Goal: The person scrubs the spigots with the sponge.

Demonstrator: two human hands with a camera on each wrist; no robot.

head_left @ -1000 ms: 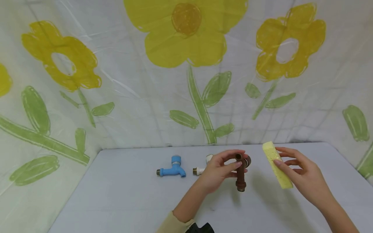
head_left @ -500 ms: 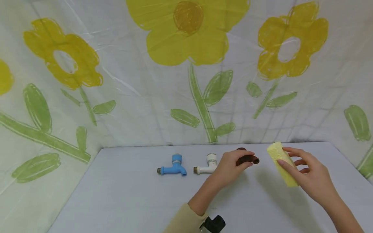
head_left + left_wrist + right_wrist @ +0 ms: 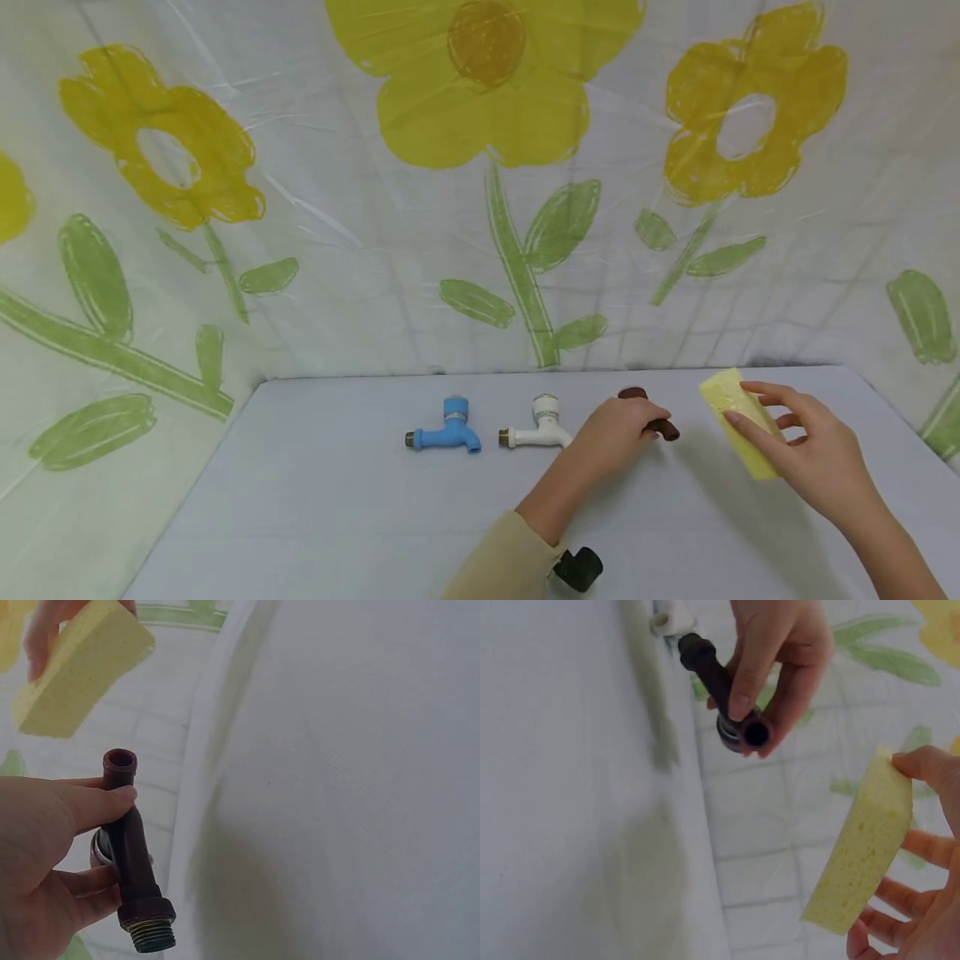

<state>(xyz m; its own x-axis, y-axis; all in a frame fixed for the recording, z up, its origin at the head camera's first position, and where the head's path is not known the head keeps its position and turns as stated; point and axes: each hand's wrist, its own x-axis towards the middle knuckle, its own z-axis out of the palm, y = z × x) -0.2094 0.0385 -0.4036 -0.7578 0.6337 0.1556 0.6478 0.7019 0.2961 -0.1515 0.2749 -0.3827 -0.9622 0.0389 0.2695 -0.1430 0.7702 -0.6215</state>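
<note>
Since 1 s ago: left hand (image 3: 611,435) has shifted right with brown tap (image 3: 135,859) and rolled over so its back shows in head view; white tap (image 3: 538,429) is now mostly uncovered; yellow sponge (image 3: 862,844) and right hand (image 3: 821,450) drifted slightly right. Left to right now: white curtain (image 3: 360,275) with yellow flowers stands behind tabletop (image 3: 337,508), along its far edge. Blue tap (image 3: 444,432) lies near the far edge, left of that edge's midpoint, threaded end left, spout right, handle toward the far edge. White tap next, same orientation, also near the far edge, spout tip at the left hand and partly covered. Beige sleeve (image 3: 498,558) on the left arm, black device (image 3: 579,569) at that wrist. Left hand holds brown tap just right of white tap, on the far-edge side: thumb on the body near the spout, fingers round the other side, per left wrist view. Spout pokes out right of the fingers in head view. Can't tell if it touches the tabletop. Sponge is further right, toward the far right corner, up off the tabletop, tilted, well apart from brown tap. Right hand pinches it, thumb one side, fingertips other.
</note>
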